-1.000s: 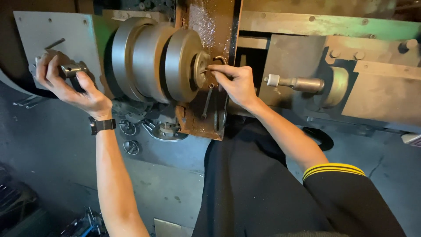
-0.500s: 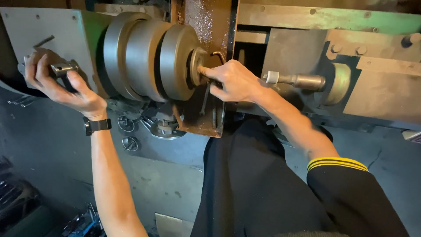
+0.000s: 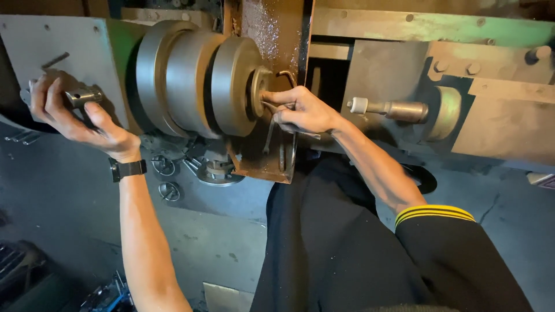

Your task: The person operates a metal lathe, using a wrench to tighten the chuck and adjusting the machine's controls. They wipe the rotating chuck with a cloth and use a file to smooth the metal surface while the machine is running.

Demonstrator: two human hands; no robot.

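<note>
R hand [image 3: 305, 112] lower — pulley [image 3: 199, 78] edge.

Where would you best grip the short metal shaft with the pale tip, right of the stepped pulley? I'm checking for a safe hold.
Probably the bare cylindrical middle of the shaft, with fingers closing from above and below. It juts out sideways from the round flange with open space around it, while the pale tip is short and the base sits against the flange.

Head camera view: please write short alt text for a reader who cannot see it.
A person's right hand presses a thin bent metal tool against the hub of a stepped metal pulley on a rusty machine, while the left hand grips a small metal cylinder at the pulley's far end. The left wrist wears a black watch.
</note>
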